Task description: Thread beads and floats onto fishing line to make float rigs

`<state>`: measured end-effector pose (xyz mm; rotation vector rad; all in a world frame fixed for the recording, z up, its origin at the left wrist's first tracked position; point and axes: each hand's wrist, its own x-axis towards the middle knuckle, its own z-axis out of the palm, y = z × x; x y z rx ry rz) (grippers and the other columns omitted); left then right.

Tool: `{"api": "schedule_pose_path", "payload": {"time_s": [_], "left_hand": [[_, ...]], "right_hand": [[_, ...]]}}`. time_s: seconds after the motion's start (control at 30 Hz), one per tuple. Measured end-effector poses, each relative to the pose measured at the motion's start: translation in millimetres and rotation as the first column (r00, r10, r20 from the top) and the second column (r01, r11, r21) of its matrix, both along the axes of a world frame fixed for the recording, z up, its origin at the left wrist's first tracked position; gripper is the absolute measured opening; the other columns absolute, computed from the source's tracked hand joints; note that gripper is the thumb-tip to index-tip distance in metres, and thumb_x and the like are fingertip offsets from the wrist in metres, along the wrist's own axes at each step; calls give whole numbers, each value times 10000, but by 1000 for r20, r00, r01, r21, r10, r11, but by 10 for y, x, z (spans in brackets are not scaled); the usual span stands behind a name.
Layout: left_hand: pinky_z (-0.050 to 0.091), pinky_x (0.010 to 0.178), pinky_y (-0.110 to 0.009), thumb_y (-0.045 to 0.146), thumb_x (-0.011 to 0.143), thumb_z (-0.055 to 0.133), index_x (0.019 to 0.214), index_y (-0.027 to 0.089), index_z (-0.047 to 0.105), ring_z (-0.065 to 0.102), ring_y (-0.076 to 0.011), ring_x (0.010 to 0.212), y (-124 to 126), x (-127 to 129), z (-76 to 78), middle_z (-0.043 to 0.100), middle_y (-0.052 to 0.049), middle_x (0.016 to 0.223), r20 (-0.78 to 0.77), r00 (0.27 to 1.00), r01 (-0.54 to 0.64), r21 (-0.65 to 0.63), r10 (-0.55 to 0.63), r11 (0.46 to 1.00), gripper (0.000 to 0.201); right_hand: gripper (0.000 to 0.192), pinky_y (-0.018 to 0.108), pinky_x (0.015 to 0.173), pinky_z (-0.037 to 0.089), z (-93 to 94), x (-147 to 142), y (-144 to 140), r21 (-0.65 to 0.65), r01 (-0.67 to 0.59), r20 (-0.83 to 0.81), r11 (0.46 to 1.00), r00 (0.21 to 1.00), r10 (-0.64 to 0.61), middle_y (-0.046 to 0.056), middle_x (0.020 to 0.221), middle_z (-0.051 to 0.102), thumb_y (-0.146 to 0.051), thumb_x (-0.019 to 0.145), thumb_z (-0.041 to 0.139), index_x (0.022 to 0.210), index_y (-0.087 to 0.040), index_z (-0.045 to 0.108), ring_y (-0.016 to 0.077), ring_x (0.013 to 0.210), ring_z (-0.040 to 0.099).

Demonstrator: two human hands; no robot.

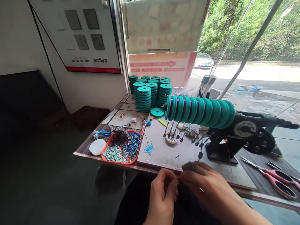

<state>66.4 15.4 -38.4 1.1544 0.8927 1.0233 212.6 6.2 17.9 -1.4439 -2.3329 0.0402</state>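
Observation:
My left hand (163, 190) is closed in a pinch just off the front edge of the table, thumb against forefinger. Beside it, my right hand (206, 182) has its fingers bent and pressed together, its fingertips close to the left ones. Anything between the fingers is too small or hidden to make out. Just beyond the hands, a tiny dark piece (177, 156) lies on the pale board (159, 157). A small round dish (172, 138) of silvery beads sits farther back, with dark swivel-like pieces hanging on thin lines around it.
A red tray (120, 162) holds blue and green small parts, beside a white round lid (97, 147). Teal spools (199, 111) fill the shaft of a hand-cranked winder (246, 129). Stacked teal spools (144, 98) stand behind. Pink-handled scissors (277, 184) lie at right.

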Motion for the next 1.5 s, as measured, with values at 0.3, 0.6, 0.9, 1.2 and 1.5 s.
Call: {"api": "schedule_pose_path", "payload": {"time_s": [0.3, 0.6, 0.9, 1.2, 1.5], "left_hand": [[419, 574, -218, 420, 732, 676, 702, 159, 530, 514, -123, 631, 77, -41, 239, 570, -1, 658, 188, 981, 83, -171, -50, 982, 300], [374, 541, -194, 367, 689, 745, 690, 147, 541, 473, -73, 503, 78, -11, 162, 547, 38, 513, 383, 923, 158, -299, -34, 941, 301], [380, 536, -177, 335, 667, 778, 897, 176, 552, 513, -61, 492, 73, 0, 126, 584, 53, 533, 474, 880, 130, -299, 29, 945, 360], [368, 522, -179, 373, 660, 776, 910, 182, 500, 507, -65, 480, 75, 21, 128, 576, 57, 517, 431, 902, 148, -269, -19, 952, 419], [323, 532, -221, 564, 657, 688, 821, 142, 671, 422, -82, 515, 96, -112, 192, 480, 38, 558, 144, 975, 201, -236, -170, 951, 454]], "right_hand": [[333, 254, 527, 388, 14, -18, -20, 78, -19, -127, 997, 992, 28, 21, 616, 592, -221, 950, 359, 740, -211, 617, 163, 572, 524], [307, 260, 599, 408, -34, -63, -38, 47, -10, -206, 999, 978, 20, 11, 623, 576, -152, 905, 437, 639, -220, 575, 176, 666, 524], [188, 249, 651, 454, 83, -48, 22, -239, -25, -335, 971, 941, -58, 17, 694, 645, -117, 824, 601, 689, -221, 679, 183, 771, 567], [228, 255, 662, 415, 93, -38, 45, -281, -76, -352, 957, 936, -29, 7, 663, 622, -112, 826, 598, 614, -197, 604, 181, 783, 534], [144, 245, 648, 415, 33, 46, 40, -260, -103, -419, 960, 908, -16, 24, 720, 606, -132, 863, 544, 740, -181, 601, 173, 772, 523]]}}
